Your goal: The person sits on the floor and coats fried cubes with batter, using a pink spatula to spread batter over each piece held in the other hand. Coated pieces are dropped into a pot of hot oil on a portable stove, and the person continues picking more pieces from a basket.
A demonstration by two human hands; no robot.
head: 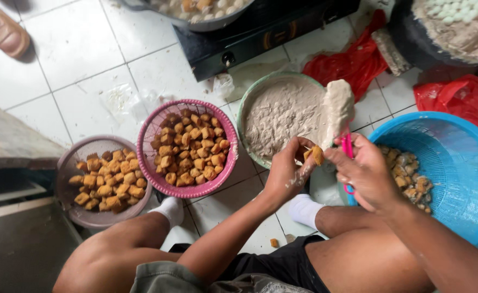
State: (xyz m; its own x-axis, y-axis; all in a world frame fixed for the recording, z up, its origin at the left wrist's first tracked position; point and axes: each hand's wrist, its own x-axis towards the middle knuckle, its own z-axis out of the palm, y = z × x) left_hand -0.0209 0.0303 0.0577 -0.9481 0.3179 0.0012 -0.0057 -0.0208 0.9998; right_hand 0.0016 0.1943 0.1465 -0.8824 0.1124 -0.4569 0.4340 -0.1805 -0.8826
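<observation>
My left hand (287,173) pinches a small fried tofu cube (316,155) over the floor. Touching the cube is the lower end of a pink-handled spatula (347,146), which my right hand (366,173) grips; its blade (336,108) is coated thick with grey paste. Just behind both hands stands a green bowl (244,108) of the same grey paste. A pink basket (229,163) of fried tofu cubes is left of my left hand. At the right, a blue basket (456,163) holds several paste-filled cubes.
A mauve basket (65,163) with more tofu cubes sits far left. A black stove (260,38) with a pan stands at the back, red plastic bags (353,65) and a dark pot (412,49) at back right. My knees and white socks (304,209) rest on the white tile floor.
</observation>
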